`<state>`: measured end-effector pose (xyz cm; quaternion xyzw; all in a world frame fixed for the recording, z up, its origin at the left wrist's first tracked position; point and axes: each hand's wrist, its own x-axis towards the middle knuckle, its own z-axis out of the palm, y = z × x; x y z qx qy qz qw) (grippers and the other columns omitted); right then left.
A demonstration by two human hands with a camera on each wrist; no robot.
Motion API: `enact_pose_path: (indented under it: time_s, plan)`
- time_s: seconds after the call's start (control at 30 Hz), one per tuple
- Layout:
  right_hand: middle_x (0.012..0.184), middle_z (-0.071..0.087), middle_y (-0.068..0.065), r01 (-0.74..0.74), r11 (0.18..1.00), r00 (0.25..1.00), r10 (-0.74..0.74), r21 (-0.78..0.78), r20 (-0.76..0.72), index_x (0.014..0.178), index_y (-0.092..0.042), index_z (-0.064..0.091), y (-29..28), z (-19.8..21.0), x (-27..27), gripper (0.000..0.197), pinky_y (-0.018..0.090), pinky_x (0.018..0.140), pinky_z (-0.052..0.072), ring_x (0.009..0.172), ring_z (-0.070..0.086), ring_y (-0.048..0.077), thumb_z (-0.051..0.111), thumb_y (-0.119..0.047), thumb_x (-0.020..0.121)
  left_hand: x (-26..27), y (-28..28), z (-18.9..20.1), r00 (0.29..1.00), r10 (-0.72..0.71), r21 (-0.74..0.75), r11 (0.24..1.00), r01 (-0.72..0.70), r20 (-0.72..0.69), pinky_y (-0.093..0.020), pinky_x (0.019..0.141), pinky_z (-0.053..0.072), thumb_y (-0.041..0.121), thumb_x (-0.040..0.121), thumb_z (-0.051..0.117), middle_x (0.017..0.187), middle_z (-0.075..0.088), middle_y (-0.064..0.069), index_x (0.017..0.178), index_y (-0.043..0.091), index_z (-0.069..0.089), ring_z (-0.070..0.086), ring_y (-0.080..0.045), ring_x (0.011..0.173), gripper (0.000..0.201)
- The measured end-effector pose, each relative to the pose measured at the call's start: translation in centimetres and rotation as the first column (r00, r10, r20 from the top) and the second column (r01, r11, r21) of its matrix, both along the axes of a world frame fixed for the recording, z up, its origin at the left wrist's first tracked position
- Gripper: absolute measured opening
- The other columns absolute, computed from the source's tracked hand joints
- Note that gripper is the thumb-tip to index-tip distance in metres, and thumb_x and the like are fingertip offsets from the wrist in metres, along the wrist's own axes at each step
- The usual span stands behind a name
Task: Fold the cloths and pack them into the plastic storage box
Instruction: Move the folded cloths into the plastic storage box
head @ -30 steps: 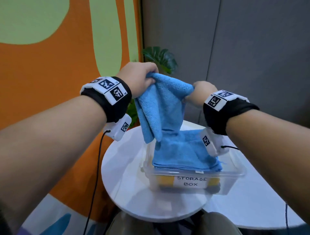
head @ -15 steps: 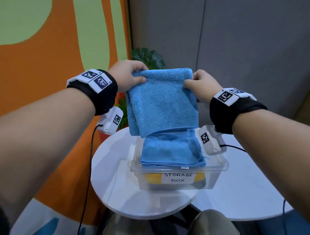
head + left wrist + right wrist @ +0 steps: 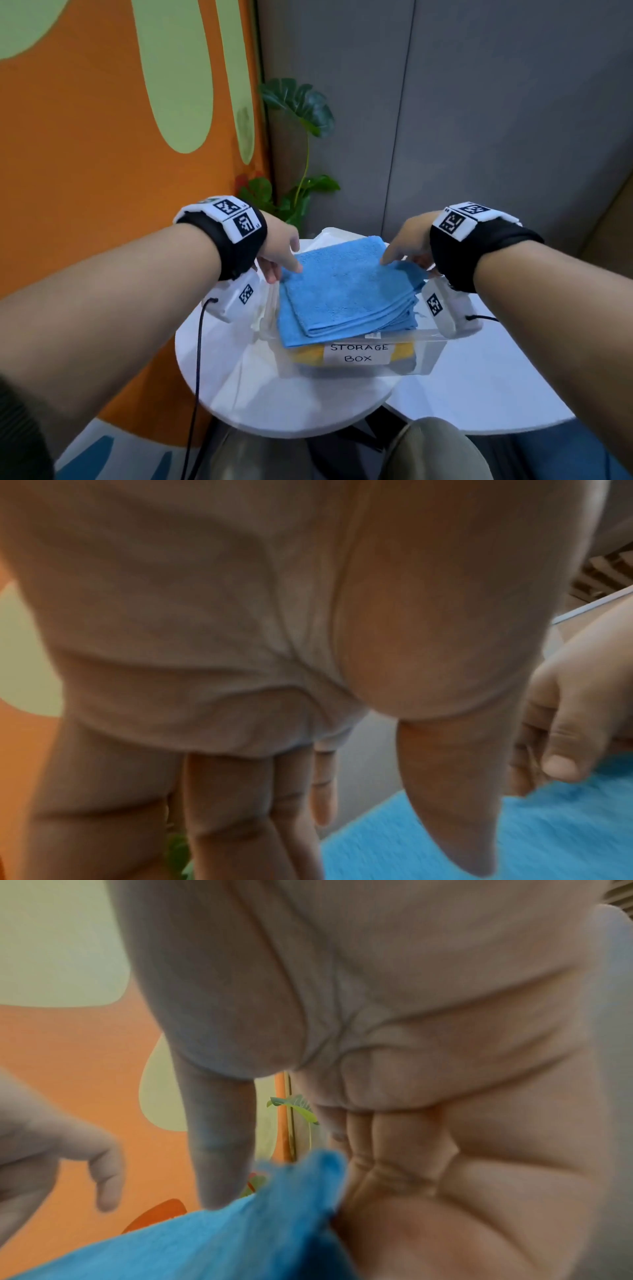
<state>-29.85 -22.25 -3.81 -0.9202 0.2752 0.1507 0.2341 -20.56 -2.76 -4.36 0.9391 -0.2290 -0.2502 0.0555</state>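
A folded blue cloth (image 3: 346, 284) lies flat on top of a stack of blue cloths in the clear plastic storage box (image 3: 428, 356), which bears a "STORAGE BOX" label. My left hand (image 3: 284, 267) is at the cloth's far left corner, thumb on the top and straight fingers down the side. In the left wrist view, my left hand (image 3: 400, 842) hangs over the cloth (image 3: 514, 845) with fingers extended. My right hand (image 3: 400, 260) is at the far right corner. There the cloth's edge (image 3: 205, 1245) bunches up between my straight thumb and fingers (image 3: 369, 1150).
The box stands on a small round white table (image 3: 239, 377), and a second white table (image 3: 496, 387) adjoins it on the right. Something yellow (image 3: 305, 356) lies under the cloths in the box. A potted plant (image 3: 301, 109) stands behind, between the orange wall and grey panels.
Both hands have come down from chest height. The folded cloth they held up by its top edge now lies on the stack in the box, and my fingers have loosened.
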Motion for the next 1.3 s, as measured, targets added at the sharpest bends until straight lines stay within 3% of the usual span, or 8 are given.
enact_pose_path:
  time_s: [0.1, 0.27, 0.53, 0.63, 0.77, 0.97, 1.17, 1.3]
  plan:
    - [0.085, 0.061, 0.011, -0.035, 0.997, 0.999, 0.033, -0.076, -0.027, 0.098, -0.004, 0.063, 0.2, 0.4, 0.0, 0.026, 0.029, 0.062, 0.044, 0.072, 0.055, 0.025, 0.070, -0.025, 0.085, -0.4, -0.1, -0.9, 0.996, 0.015, -0.012, 1.000, -0.016, -0.089, -0.025, 0.065, 0.048, 0.035, 0.092, 0.063, 0.092, 0.074, -0.008, 0.126, 0.017, 0.039, 0.067, -0.016, 0.072, 0.045]
    - [0.097, 0.065, 0.015, -0.101, 0.987, 0.994, 0.097, -0.126, -0.040, 0.096, -0.003, 0.062, 1.3, 0.9, 0.0, 0.017, 0.030, 0.067, 0.046, 0.079, 0.057, 0.025, 0.064, -0.019, 0.089, -1.1, -0.6, -1.5, 0.989, 0.017, -0.023, 1.000, -0.020, -0.149, -0.025, 0.064, 0.045, 0.033, 0.086, 0.071, 0.088, 0.073, -0.006, 0.119, 0.021, 0.040, 0.068, -0.017, 0.073, 0.046]
    - [0.030, 0.043, 0.004, -0.094, 0.995, 0.996, 0.093, -0.045, -0.013, 0.061, -0.003, 0.044, 1.6, 1.2, -0.3, 0.034, 0.015, 0.032, 0.032, 0.023, 0.040, 0.013, 0.054, -0.004, 0.094, -2.3, -1.5, -2.0, 0.996, -0.019, 0.007, 1.000, 0.019, -0.084, -0.014, 0.042, 0.041, 0.008, 0.085, 0.071, 0.063, 0.063, 0.002, 0.104, 0.018, 0.044, 0.061, -0.009, 0.053, 0.035]
    - [0.028, 0.040, 0.003, -0.060, 0.998, 0.997, 0.060, -0.003, 0.041, 0.064, -0.003, 0.044, 1.8, 1.6, -0.6, 0.031, 0.012, 0.030, 0.031, 0.026, 0.039, 0.014, 0.055, -0.002, 0.093, -2.6, -1.6, -1.9, 0.997, -0.021, 0.041, 0.999, 0.025, -0.079, -0.012, 0.037, 0.041, 0.006, 0.088, 0.065, 0.066, 0.067, -0.004, 0.112, 0.008, 0.050, 0.060, -0.007, 0.044, 0.028]
    - [0.028, 0.042, 0.004, -0.070, 0.997, 0.997, 0.070, -0.018, 0.037, 0.067, -0.002, 0.049, 2.0, 1.7, -0.8, 0.026, 0.014, 0.033, 0.035, 0.027, 0.041, 0.014, 0.056, -0.003, 0.092, -3.0, -1.4, -2.1, 0.995, -0.035, 0.118, 0.992, 0.047, -0.094, -0.021, 0.053, 0.047, 0.027, 0.092, 0.064, 0.101, 0.074, -0.012, 0.126, 0.004, 0.051, 0.066, -0.016, 0.068, 0.043]
    - [0.029, 0.045, 0.005, -0.095, 0.994, 0.995, 0.094, -0.049, -0.030, 0.068, -0.001, 0.051, 2.4, 1.5, -0.8, 0.027, 0.014, 0.033, 0.036, 0.024, 0.043, 0.014, 0.056, -0.007, 0.093, -3.4, -1.4, -2.4, 0.997, -0.069, 0.065, 0.995, 0.072, -0.040, -0.016, 0.043, 0.039, 0.016, 0.087, 0.069, 0.063, 0.062, 0.003, 0.107, 0.018, 0.044, 0.056, -0.010, 0.055, 0.032]
    - [0.029, 0.040, 0.005, -0.087, 0.992, 0.996, 0.089, -0.091, 0.014, 0.063, -0.003, 0.046, 2.3, 2.0, -0.6, 0.026, 0.015, 0.037, 0.036, 0.022, 0.039, 0.016, 0.048, -0.002, 0.089, -3.4, -1.2, -0.2, 0.992, -0.126, 0.084, 0.989, 0.124, 0.020, -0.008, 0.035, 0.036, 0.012, 0.086, 0.063, 0.079, 0.059, -0.006, 0.120, 0.001, 0.057, 0.052, -0.012, 0.059, 0.036]
    - [0.036, 0.049, 0.008, -0.166, 0.982, 0.974, 0.149, -0.087, -0.170, 0.067, 0.000, 0.053, 2.5, 1.6, -0.6, 0.021, 0.009, 0.035, 0.035, 0.025, 0.045, 0.014, 0.047, 0.000, 0.088, -3.1, -0.4, 0.0, 0.993, -0.119, 0.140, 0.983, 0.120, -0.017, -0.014, 0.045, 0.043, 0.015, 0.087, 0.064, 0.069, 0.056, -0.001, 0.124, 0.004, 0.056, 0.052, -0.012, 0.062, 0.039]
